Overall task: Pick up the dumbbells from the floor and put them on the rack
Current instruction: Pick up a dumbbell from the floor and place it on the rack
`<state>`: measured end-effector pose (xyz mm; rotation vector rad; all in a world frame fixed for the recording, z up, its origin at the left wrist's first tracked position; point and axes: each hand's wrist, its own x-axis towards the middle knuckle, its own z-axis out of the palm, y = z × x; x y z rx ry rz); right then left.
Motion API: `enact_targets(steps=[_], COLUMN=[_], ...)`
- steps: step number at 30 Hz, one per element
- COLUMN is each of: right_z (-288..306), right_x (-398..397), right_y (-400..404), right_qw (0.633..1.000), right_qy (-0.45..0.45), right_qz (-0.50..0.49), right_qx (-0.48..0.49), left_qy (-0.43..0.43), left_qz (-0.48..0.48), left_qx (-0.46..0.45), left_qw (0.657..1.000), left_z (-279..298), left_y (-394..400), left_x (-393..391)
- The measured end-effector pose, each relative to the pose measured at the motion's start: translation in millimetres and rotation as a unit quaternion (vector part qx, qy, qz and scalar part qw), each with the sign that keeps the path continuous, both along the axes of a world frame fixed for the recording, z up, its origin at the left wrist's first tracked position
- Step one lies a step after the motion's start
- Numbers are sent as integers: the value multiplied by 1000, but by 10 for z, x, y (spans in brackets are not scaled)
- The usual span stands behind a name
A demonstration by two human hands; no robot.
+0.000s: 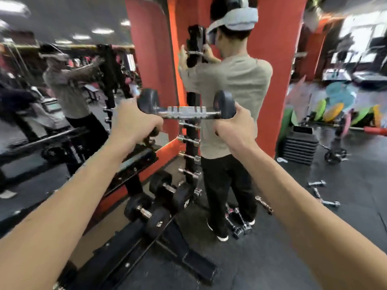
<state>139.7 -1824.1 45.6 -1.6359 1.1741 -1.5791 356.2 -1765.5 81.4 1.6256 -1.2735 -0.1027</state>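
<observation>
I hold a black dumbbell (185,111) with a chrome knurled handle up at chest height, level. My left hand (136,120) grips under its left head and my right hand (235,124) cups its right head. Two more black dumbbells (167,188) lie on the low angled rack (150,245) below my left arm. Beyond stands a tall black vertical rack (191,147) with chrome dumbbell handles sticking out of it.
Another person (230,105) in a beige shirt stands right at the vertical rack, lifting a dumbbell to its top. Small chrome dumbbells (322,191) lie on the black floor at right and by that person's feet. A mirror (62,91) fills the left wall.
</observation>
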Motion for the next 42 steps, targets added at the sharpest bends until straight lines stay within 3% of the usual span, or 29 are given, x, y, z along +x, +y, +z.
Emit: enact_targets(steps=[9,15,20,27,42], right_z=[811,694,256,-288,-1751], right_x=[1364,2183,2827,3618,5145], right_y=[-187,-796,-1577,-2569,-4151], right_qw=[994,992,993,991,946], right_qy=[-41,-67,-78,-47,-6], right_qz=[79,92,85,71,-40], right_qx=[-71,-62,-25,101,322], left_qy=[-19,-14,-14,30,52], left_qz=[71,84,92,82,29], left_qx=[-74,-63,-32,75,250], left_qw=[995,994,995,993,967], left_z=[815,776,449,-84,-1637], left_y=[145,-387,-1212,-2285,-4461], left_x=[1195,1929,2582,3340,5049])
